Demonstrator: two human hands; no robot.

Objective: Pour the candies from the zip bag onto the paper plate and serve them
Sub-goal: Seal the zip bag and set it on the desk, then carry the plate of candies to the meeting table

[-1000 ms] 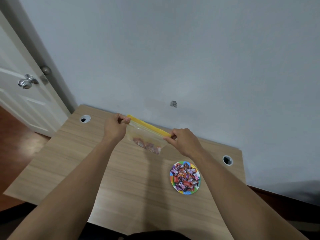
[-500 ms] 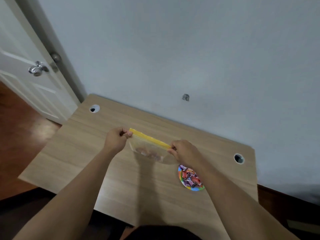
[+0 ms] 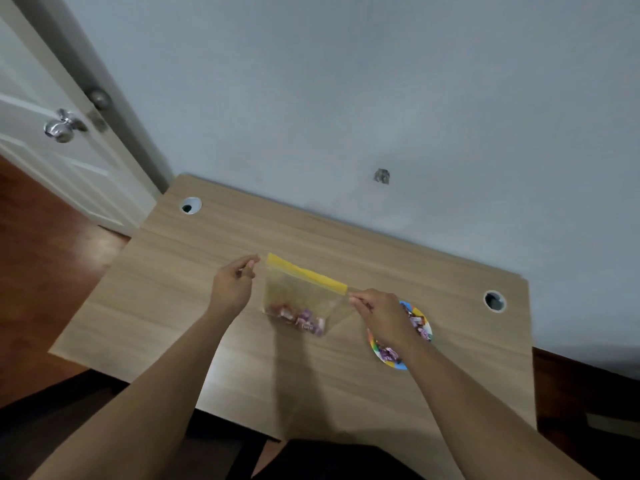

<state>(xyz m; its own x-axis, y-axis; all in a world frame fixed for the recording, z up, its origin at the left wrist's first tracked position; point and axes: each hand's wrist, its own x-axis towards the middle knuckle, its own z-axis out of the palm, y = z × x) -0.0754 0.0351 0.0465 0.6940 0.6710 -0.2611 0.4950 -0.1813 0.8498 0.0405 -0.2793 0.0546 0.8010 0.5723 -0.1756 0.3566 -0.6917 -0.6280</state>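
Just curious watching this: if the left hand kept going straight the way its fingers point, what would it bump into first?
Most likely the zip bag. The left hand points its fingertips toward the bag's yellow strip, with only a small gap between. Depth is hard to judge, so it might pass just behind.

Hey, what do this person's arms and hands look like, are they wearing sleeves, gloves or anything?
Both arms are bare all the way down the picture: no sleeves show. The left hand and right hand wear no gloves, and no rings, watch or bracelet can be made out, though the picture is a little soft. Only dark clothing shows at the bottom edge.
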